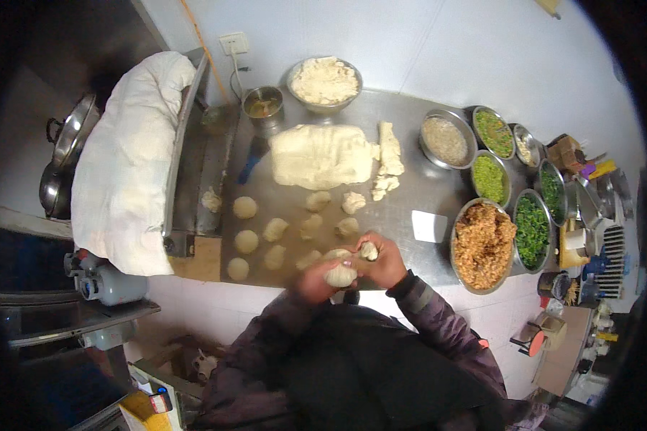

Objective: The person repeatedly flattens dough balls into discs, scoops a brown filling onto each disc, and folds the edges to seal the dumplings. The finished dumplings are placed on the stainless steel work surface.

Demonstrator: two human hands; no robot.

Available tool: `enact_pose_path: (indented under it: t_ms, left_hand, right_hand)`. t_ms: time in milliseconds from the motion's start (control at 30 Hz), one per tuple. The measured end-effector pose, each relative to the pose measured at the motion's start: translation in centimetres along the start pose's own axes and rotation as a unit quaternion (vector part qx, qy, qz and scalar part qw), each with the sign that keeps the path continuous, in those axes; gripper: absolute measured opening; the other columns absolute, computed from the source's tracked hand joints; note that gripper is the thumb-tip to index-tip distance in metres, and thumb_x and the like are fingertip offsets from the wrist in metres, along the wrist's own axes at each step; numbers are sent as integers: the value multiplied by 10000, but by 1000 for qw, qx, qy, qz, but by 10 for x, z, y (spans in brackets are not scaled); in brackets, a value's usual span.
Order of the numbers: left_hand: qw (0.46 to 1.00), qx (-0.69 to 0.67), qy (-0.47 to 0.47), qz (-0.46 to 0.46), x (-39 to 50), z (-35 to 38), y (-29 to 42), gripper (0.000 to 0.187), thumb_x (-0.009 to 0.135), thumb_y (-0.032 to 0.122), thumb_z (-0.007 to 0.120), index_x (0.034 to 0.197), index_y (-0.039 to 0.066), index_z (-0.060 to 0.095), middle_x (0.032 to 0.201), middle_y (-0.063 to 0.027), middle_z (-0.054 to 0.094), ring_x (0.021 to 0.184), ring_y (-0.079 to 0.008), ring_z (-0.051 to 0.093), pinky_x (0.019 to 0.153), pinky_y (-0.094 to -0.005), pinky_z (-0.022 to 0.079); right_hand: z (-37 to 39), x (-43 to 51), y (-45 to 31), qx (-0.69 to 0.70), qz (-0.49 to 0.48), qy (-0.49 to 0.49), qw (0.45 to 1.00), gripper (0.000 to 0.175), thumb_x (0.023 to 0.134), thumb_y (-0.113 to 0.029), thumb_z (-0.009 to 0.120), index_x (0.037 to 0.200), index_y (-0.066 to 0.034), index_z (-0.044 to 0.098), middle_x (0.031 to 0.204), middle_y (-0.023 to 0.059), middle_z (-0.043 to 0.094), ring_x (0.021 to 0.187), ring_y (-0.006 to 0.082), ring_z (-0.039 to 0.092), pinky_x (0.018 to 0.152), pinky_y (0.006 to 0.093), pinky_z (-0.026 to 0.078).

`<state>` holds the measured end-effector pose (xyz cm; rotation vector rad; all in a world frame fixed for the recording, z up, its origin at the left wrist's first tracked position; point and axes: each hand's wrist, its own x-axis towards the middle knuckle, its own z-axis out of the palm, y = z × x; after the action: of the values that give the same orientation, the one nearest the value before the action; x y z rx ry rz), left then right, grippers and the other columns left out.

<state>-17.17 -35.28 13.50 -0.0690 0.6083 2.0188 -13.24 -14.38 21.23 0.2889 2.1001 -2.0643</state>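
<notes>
My left hand [318,281] and my right hand [384,264] meet above the near edge of the steel worktop [404,210]. Between them they hold a piece of dough [341,275], my left hand around its left side. A smaller dough lump [369,251] sits in the curled fingers of my right hand. Just beyond my hands, several dough pieces lie in rows; the smooth round dough balls [246,242] form the left column, and rougher dough lumps [275,229] lie to their right. Farther back rests a large slab of dough [321,156] beside a torn dough strip [389,153].
A bowl of ground filling [484,245], a bowl of chopped greens [531,230] and several other bowls stand at the right. A blue-handled tool [249,169] lies left of the slab. Behind it stand a metal pot [263,103] and a flour-like mixture in a bowl [325,83].
</notes>
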Motion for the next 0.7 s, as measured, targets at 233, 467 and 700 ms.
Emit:
enact_pose_path:
  t_ms: [233,467,700]
  left_hand:
    - [773,541,171,283,28,-85,81,412,1110,297,532,1358,-2,668,1312,-149,701,1207,-242,670,1077,-386,511]
    - [413,814,220,344,83,-180,153,519,967,275,731,1401,2,652,1401,-272,616,1306,-434,580,1106,-516,478]
    - [450,785,415,96,33,-220,76,503,863,263,803,1281,13,678,1141,-236,661,1154,-454,615,976,-530,506]
  right_hand:
    - [1,32,76,-112,-30,110,987,286,920,-245,862,1028,-37,698,959,65,711,880,167,673,810,336,557]
    - [-33,11,189,51,136,136,980,281,1038,-315,702,1163,-64,697,899,10,662,731,102,591,641,275,476]
    - [-109,99,223,-60,12,274,960,525,1031,-321,755,1419,-6,593,1244,104,687,959,176,689,804,338,600]
